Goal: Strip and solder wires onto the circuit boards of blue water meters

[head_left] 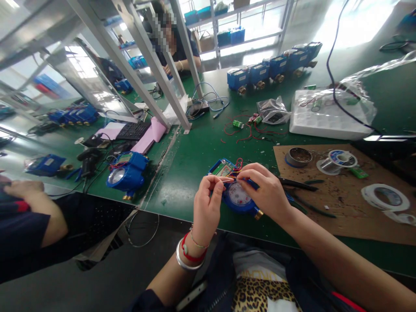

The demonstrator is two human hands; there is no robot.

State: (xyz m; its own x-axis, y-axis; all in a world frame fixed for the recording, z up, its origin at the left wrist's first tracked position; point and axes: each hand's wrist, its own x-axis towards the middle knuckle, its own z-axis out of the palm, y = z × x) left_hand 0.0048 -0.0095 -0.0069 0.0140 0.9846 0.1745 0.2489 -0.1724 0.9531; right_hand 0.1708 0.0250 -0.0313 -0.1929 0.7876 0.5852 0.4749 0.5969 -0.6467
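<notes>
In front of me on the green bench lies a blue water meter (242,200) with a round clear dial and a brass fitting. Its top compartment is uncovered and shows a green circuit board (222,169) with red and yellow wires (239,164). My left hand (209,199) is closed over the meter's left side, thumb against the fingers, pinching a thin wire. From the right, my right hand (263,186) pinches at the wires above the dial. The fingertips of both hands nearly meet there.
On the right, a brown board (341,216) carries a solder spool (339,161), a tin (298,157), white tape (385,197) and cutters. Behind are white foam (325,119), small green batteries (238,124) and several blue meters (260,76). Another meter (126,173) and a co-worker's arm (35,203) are left.
</notes>
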